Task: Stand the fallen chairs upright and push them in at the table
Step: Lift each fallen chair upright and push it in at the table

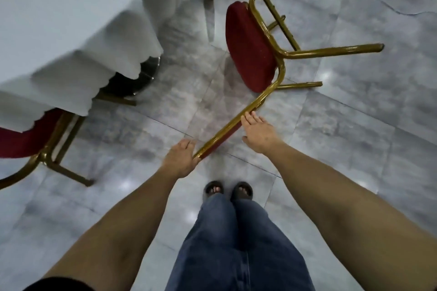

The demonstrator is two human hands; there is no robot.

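A fallen chair (253,47) with a dark red padded seat and gold metal tube frame lies on its back on the grey marble-pattern floor (354,125), its seat face turned toward the table and its legs pointing away to the right, one leg lifted off the tiles. The chair's backrest reaches down toward the person, its gold rail running diagonally between the two hands. The left hand (181,157) is wrapped around the near corner of that backrest rail, fingers curled over the tube in a grip. The right hand (257,131) rests farther up the same rail, its fingers loosely extended with the tips touching the gold tube; whether it actually grips the tube cannot be told. To the left stands a table draped in a white cloth (71,30) with a scalloped hem, and a dark round base shows beneath it. A second red and gold chair (35,144) stands upright at the table, its seat tucked partly under the cloth. Below the hands are the person's blue jeans (236,243) and dark sandals (228,190), standing just short of the backrest.
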